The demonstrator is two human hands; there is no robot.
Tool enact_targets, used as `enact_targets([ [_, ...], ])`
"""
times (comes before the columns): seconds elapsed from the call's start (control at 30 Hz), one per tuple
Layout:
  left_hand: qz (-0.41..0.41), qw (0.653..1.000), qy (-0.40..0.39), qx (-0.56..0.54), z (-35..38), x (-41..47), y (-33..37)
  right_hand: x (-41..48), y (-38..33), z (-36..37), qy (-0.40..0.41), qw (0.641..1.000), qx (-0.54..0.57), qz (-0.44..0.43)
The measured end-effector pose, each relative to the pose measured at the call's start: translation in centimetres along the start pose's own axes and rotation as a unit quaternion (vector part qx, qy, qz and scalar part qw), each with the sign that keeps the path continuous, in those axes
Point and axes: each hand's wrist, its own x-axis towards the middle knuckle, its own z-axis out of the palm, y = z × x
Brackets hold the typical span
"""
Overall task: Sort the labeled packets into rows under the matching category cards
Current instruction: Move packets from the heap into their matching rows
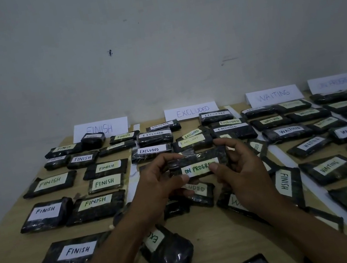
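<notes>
Head: packets (73, 253) cover tan table (7, 253) (white wall (154, 43) behind).

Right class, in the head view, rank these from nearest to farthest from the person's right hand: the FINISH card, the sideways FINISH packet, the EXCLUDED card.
1. The sideways FINISH packet, just right of the right hand, which grips the ON PROGRESS packet.
2. EXCLUDED card, back middle.
3. FINISH card, back left.
</notes>
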Motion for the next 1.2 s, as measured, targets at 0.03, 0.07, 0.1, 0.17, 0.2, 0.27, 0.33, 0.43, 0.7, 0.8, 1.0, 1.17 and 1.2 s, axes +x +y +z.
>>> enact_targets([
  [0.03, 0.007, 1.000, 0.005, 0.021, 0.2, 0.0, 0.0, 0.1, -0.2, 0.0, 0.011, 1.000, 0.008, 0.001],
  [0.07, 0.015, 0.999, 0.012, 0.050, 0.4, 0.1, 0.0, 0.4, -0.5, -0.1, 0.027, 0.999, 0.026, 0.004],
  [0.1, 0.025, 0.996, 0.018, 0.083, 0.7, 0.3, 0.0, 0.6, -0.8, -0.3, 0.046, 0.998, 0.050, 0.008],
  [0.17, 0.054, 0.988, 0.011, 0.143, 1.2, 0.8, -0.1, 1.3, -1.8, -1.0, 0.085, 0.992, 0.092, 0.010],
  [0.2, 0.070, 0.982, -0.003, 0.174, 1.7, 1.2, 0.0, 1.7, -2.5, -1.5, 0.102, 0.989, 0.109, 0.011],
  [0.27, 0.100, 0.962, -0.048, 0.251, 2.9, 2.1, 0.5, 2.5, -3.8, -3.0, 0.124, 0.982, 0.144, 0.018],
  [0.33, 0.137, 0.925, -0.099, 0.340, 4.7, 3.1, 1.2, 3.2, -5.1, -5.0, 0.144, 0.974, 0.170, 0.028],
  [0.43, 0.219, 0.862, -0.159, 0.428, 8.9, 4.8, 1.8, 2.9, -7.1, -9.2, 0.173, 0.969, 0.178, 0.018],
  [0.7, 0.362, 0.737, -0.352, 0.449, 22.7, 6.8, -1.9, -4.0, -9.1, -24.7, 0.388, 0.916, 0.104, -0.022],
  [0.8, 0.331, 0.722, -0.410, 0.449, 27.4, 6.8, -3.4, -7.1, -8.9, -31.2, 0.505, 0.862, 0.039, -0.010],
  [1.0, 0.271, 0.688, -0.472, 0.480, 31.6, 7.5, -6.5, -10.8, -6.4, -43.8, 0.643, 0.764, -0.034, 0.043],
  [1.17, 0.284, 0.685, -0.457, 0.491, 31.5, 7.7, -8.9, -11.1, -4.6, -50.6, 0.699, 0.707, -0.069, 0.088],
  [1.2, 0.290, 0.688, -0.451, 0.489, 31.5, 7.7, -8.9, -11.1, -4.1, -51.6, 0.700, 0.701, -0.092, 0.104],
])
